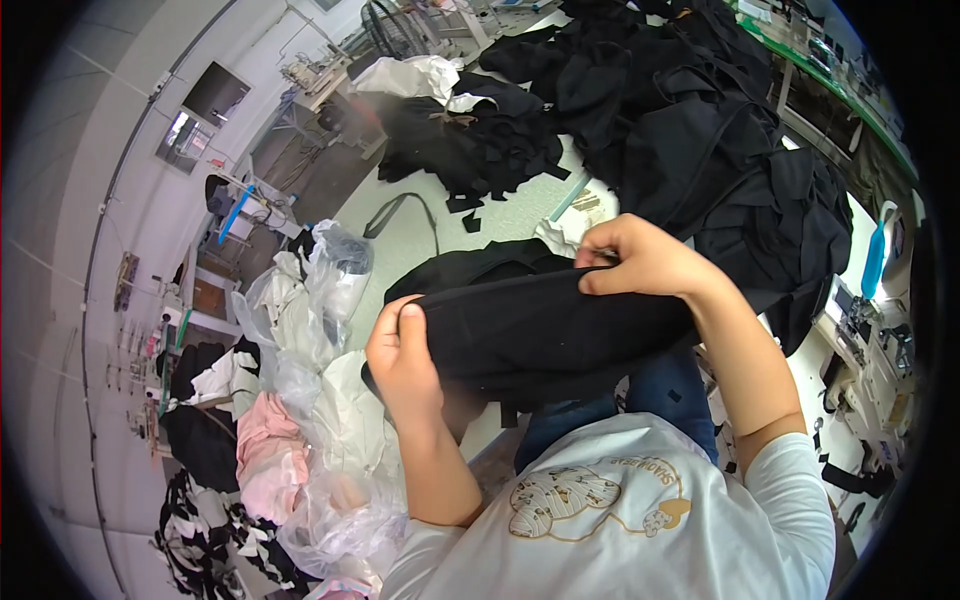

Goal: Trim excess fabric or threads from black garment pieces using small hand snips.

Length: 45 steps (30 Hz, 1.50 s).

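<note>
A piece of black fabric [540,330] is stretched between my two hands, above my lap and the near edge of the table. My left hand [403,355] grips its left end, thumb on top and the fingers tucked behind. Farther right, my right hand [640,260] pinches the upper edge between thumb and bent fingers. The cloth hangs in a wide band toward me, and its lower edge falls over my jeans. Just behind it, more black cloth [480,262] lies bunched on the pale table [370,205].
A large heap of black garments [690,130] covers the table's far right. Dark scraps [472,222] and a black strap [400,205] lie ahead. Clear plastic bags [340,270] and pink cloth [270,450] are piled at left. A sewing machine [860,350] stands at right.
</note>
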### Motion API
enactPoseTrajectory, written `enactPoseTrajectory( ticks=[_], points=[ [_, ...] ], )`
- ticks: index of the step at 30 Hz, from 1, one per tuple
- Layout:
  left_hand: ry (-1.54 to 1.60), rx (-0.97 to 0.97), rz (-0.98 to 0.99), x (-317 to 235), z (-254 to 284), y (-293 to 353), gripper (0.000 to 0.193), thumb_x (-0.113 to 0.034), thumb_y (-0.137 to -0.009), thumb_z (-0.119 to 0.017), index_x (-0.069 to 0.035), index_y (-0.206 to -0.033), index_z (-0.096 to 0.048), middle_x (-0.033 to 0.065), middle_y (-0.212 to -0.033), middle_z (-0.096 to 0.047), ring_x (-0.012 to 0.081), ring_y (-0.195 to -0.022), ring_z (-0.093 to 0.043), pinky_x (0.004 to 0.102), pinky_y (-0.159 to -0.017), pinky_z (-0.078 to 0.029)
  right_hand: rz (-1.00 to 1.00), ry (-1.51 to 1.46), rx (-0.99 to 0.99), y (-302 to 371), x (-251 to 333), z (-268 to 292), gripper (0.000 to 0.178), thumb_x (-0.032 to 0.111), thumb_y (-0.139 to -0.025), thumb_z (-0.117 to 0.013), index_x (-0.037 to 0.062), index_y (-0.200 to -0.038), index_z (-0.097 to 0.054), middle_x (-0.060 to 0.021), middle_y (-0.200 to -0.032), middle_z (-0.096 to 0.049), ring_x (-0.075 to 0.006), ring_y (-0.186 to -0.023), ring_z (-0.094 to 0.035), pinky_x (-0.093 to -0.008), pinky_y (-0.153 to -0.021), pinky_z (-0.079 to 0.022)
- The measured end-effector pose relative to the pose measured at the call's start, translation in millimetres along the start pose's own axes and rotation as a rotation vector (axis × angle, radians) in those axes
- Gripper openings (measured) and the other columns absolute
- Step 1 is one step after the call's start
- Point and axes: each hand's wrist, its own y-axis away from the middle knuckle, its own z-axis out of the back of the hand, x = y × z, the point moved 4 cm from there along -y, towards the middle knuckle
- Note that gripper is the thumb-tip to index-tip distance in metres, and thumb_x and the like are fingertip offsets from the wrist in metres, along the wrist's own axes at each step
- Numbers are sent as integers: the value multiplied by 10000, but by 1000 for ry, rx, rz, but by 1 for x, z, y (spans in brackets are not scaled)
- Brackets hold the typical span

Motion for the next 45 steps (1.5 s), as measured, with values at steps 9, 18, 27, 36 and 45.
enactPoseTrajectory(
  ticks=[9, 18, 27, 36, 45],
  points=[
    [68, -148, -11, -17, 71, 1, 187, -138, -990, -548, 23, -1007, -641, 68, -902, -685, 127, -771, -640, 256, -736, -519, -136, 54, 61, 23, -4, 35, 139, 60, -763, -738, -9, -814, -628, 66, -613, -466, -23, -588, -408, -222, -550, -336],
    [58, -285, -96, -38, 140, 11, 183, -141, -984, -563, 25, -996, -641, 92, -875, -690, 152, -739, -657, 267, -698, -540, -100, 45, 127, 15, -6, 24, 122, 20, -774, -738, -10, -810, -626, 74, -594, -473, -13, -570, -417, -213, -544, -350],
    [29, -438, -181, -43, 233, 32, 244, -163, -984, -562, 51, -1049, -660, 144, -951, -717, 213, -811, -696, 323, -762, -568, 56, 55, 0, -26, 19, -84, 120, 54, -803, -722, 4, -800, -613, 48, -604, -473, -37, -589, -414, -230, -545, -355],
    [-1048, -785, -482, -58, 232, 52, 125, -114, -908, -662, 2, -933, -700, 80, -923, -624, 204, -803, -587, 290, -737, -478, 541, 523, -376, -28, 64, -104, 199, -64, -697, -699, 5, -871, -631, -104, -755, -644, -255, -649, -617, -325, -583, -463],
    [-888, -663, -451, 21, 199, -56, 137, -142, -918, -653, -14, -950, -689, 130, -822, -681, 208, -677, -613, 297, -666, -485, 460, 524, -735, -99, -6, -61, 176, 1, -769, -714, 52, -921, -643, -116, -652, -576, -232, -546, -553, -329, -535, -427]
  ],
)
